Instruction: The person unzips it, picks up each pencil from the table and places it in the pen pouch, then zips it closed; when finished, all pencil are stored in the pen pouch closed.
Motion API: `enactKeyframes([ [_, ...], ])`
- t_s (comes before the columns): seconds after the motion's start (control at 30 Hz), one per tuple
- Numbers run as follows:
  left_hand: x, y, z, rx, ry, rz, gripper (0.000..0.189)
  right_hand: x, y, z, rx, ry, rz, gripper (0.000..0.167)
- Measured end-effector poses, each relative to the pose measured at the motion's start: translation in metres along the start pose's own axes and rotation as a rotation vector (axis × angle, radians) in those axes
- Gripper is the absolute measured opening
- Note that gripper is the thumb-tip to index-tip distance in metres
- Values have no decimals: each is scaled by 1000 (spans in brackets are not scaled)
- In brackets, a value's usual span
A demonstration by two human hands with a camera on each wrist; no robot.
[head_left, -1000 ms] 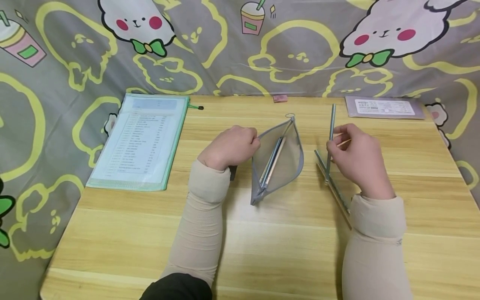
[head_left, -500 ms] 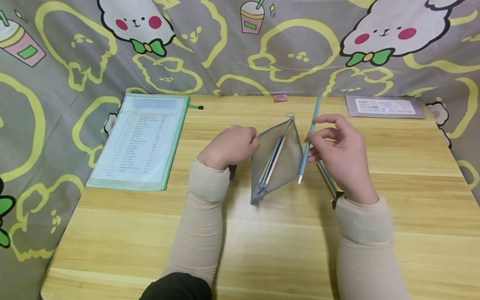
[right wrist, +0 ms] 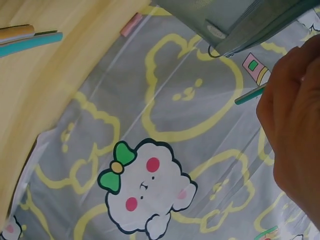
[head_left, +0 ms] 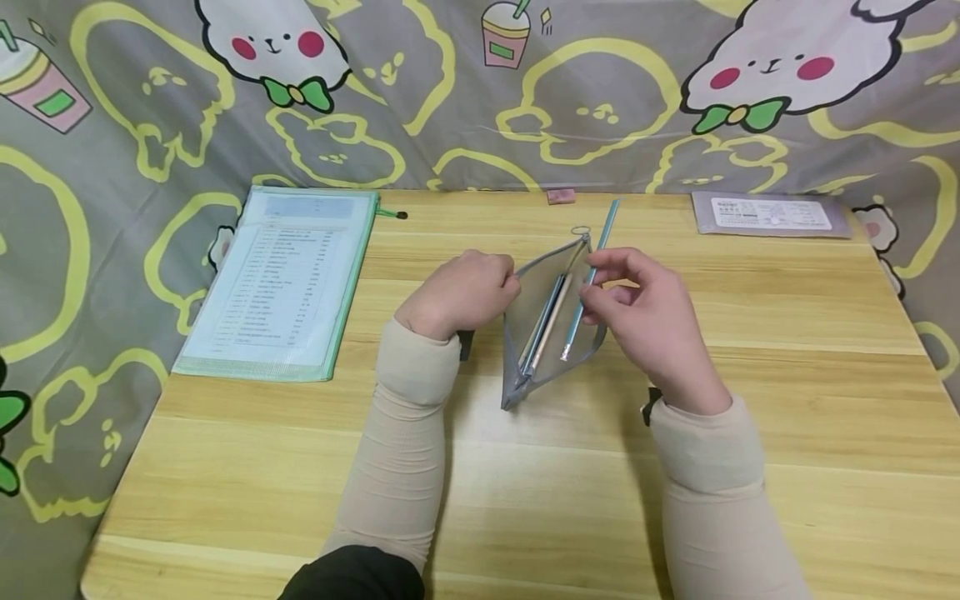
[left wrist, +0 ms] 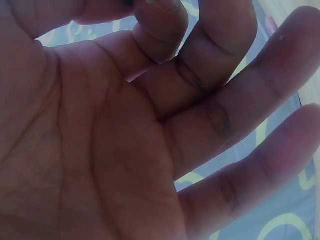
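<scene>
Upper left of the head view: a green-edged document folder (head_left: 281, 279) lies on the wooden table (head_left: 480, 492), untouched. At centre, the left hand (head_left: 459, 293) pinches the near edge of the grey mesh pencil pouch (head_left: 555, 321), so the mouth is held open; two pens are already seen inside. Just right of centre, the right hand (head_left: 645, 321) pinches a teal pencil (head_left: 588, 279), tip lowered into the opening. Judged best: mouth kept wide, pencil slid in lengthwise, parallel w/ the others. Vs. 0.5 s ago, the pencil is now shifted left, from beside the pouch to over it; left hand unchanged.
</scene>
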State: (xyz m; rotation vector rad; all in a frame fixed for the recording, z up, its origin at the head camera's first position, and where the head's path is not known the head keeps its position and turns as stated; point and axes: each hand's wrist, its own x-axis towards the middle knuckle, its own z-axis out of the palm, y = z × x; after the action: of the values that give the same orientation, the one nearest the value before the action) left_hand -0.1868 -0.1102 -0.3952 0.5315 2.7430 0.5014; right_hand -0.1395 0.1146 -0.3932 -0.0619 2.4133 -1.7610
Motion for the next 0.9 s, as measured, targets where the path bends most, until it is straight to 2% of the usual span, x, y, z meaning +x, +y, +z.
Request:
enactKeyframes([
  [0.27, 0, 0, 0, -2, -6, -5, 33, 0, 0, 7, -80, -31, -5, 39],
  [0.63, -1, 1, -2, -2, -12, -4, 33, -1, -3, 9, -287, -102, 2, 36],
  [0.9, 0, 1, -1, 7, -22, -10, 33, -1, -2, 12, -330, -119, -21, 33],
])
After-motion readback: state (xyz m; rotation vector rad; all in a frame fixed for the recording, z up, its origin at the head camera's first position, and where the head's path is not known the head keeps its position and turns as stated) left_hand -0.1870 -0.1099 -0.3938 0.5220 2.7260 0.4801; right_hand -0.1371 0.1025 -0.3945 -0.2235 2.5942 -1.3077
